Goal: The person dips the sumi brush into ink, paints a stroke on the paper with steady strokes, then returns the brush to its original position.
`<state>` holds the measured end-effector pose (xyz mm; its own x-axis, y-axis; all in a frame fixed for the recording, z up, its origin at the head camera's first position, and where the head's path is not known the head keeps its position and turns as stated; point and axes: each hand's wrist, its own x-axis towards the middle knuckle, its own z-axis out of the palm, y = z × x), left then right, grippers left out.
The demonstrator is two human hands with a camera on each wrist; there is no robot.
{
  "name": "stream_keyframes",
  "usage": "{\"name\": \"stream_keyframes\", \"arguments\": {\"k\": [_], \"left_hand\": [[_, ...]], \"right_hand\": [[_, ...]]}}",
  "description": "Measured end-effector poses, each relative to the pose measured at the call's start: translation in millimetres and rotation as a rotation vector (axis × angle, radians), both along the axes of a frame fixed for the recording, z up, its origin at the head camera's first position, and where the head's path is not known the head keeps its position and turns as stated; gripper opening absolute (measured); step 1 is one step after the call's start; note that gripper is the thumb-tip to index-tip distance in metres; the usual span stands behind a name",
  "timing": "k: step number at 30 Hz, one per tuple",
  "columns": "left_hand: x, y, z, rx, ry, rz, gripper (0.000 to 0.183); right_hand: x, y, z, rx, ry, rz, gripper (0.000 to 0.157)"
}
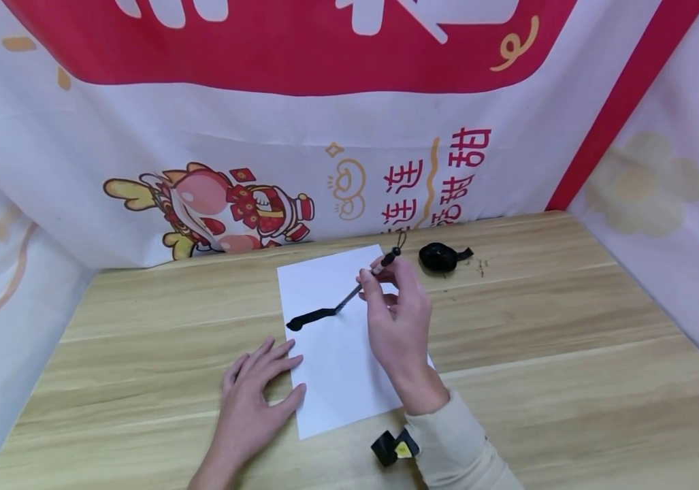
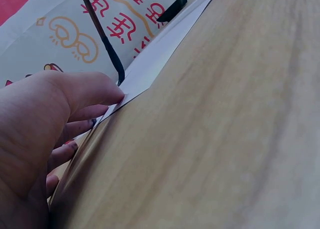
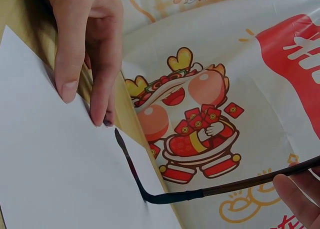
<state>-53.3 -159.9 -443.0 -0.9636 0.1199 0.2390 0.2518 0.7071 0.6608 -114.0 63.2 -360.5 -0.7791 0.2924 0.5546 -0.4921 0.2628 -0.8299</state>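
Note:
A calligraphy brush [image 1: 358, 287] slants across the white paper [image 1: 343, 381], its upper handle pinched by my right hand [image 1: 401, 320]. Its dark tip touches the sheet at the right end of a thick black ink stroke [image 1: 315, 317], which has a round blot at its left end. In the right wrist view the bristles of the brush [image 3: 175, 196] are bent against the paper [image 3: 65, 174]. My left hand [image 1: 257, 391] lies with fingers spread, fingertips on the paper's left edge. The left wrist view shows the thumb of my left hand [image 2: 75, 91] resting on that edge.
A round black object [image 1: 438, 257] with a short tab sits behind the paper to the right, with dark specks beside it. A black device [image 1: 391, 448] is by the right cuff. Printed cloth [image 1: 263, 122] hangs along the wooden table's [image 1: 570, 306] back edge.

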Motion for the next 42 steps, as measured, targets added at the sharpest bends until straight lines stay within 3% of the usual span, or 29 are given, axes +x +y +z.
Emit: {"name": "stream_keyframes", "arguments": {"k": [42], "left_hand": [[-0.4, -1.9, -1.1, -0.007, 0.023, -0.006, 0.042]], "right_hand": [[-6.1, 24.7, 5.0, -0.02, -0.013, -0.073, 0.015]]}}
